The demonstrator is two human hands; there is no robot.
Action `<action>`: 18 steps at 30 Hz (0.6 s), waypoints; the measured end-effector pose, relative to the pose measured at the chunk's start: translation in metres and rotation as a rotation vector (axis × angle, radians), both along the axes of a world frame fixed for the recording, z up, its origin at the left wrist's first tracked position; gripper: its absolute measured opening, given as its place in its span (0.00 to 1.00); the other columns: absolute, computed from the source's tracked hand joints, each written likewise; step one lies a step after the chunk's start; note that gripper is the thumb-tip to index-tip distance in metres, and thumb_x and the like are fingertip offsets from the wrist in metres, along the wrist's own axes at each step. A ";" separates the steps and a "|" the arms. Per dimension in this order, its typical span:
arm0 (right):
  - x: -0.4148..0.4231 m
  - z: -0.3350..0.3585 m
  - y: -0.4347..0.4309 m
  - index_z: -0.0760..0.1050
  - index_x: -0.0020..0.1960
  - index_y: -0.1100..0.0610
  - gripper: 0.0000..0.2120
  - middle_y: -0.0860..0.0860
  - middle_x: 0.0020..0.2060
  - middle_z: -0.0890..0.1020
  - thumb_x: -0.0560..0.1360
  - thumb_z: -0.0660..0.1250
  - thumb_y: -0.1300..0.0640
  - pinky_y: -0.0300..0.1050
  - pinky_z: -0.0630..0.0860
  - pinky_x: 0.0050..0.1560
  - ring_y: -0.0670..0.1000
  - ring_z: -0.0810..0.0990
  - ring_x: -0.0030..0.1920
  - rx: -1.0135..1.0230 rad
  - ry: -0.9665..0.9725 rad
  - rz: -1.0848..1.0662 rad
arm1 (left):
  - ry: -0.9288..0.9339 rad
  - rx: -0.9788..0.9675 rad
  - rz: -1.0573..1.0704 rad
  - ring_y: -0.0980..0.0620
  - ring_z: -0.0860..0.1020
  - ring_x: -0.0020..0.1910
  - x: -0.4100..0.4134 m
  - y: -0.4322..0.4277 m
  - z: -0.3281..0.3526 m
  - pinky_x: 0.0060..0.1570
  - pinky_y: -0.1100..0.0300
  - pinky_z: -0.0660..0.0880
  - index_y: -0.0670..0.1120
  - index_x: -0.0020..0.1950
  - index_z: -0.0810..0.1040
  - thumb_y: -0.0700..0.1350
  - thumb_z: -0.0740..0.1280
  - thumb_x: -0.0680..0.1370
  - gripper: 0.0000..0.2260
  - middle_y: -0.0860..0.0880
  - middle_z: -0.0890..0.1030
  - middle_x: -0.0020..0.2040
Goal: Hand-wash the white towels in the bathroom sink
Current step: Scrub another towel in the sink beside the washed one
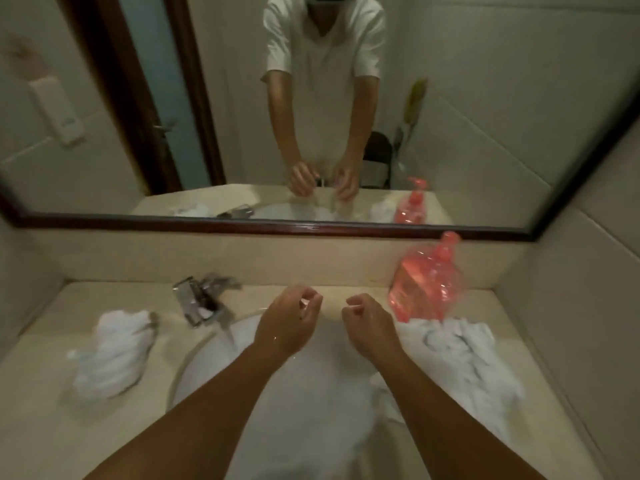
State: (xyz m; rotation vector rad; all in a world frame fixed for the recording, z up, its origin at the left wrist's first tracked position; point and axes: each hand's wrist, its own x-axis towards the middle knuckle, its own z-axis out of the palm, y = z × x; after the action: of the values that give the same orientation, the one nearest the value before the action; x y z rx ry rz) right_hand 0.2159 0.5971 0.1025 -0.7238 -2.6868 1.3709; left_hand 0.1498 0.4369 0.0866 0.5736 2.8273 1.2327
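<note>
Over the sink (187, 362), the left hand (289, 323) and right hand (369, 329) are held side by side and apart, fingers curled toward the thumbs; blur prevents telling whether they pinch any cloth. One crumpled white towel (107, 355) lies left of the sink, and a heap of white towels (460, 355) lies right of it, spilling over its rim. Behind the sink stand the tap (201, 299), to the left, and a pink pump bottle (426, 285), to the right, with the mirror (485, 98) beyond.
</note>
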 end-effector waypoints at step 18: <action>0.099 -0.092 0.211 0.80 0.67 0.53 0.16 0.55 0.58 0.83 0.84 0.65 0.47 0.55 0.77 0.63 0.57 0.81 0.59 0.114 -0.152 -0.132 | -0.221 -0.230 0.006 0.43 0.78 0.53 0.081 0.236 -0.098 0.53 0.45 0.79 0.45 0.61 0.72 0.66 0.62 0.81 0.25 0.43 0.79 0.54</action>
State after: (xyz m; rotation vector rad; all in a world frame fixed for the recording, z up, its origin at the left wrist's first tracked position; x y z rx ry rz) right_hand 0.3152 0.8078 0.0103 -1.0110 -2.7438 1.1667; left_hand 0.2308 0.6731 -0.0117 0.3917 2.7307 0.8901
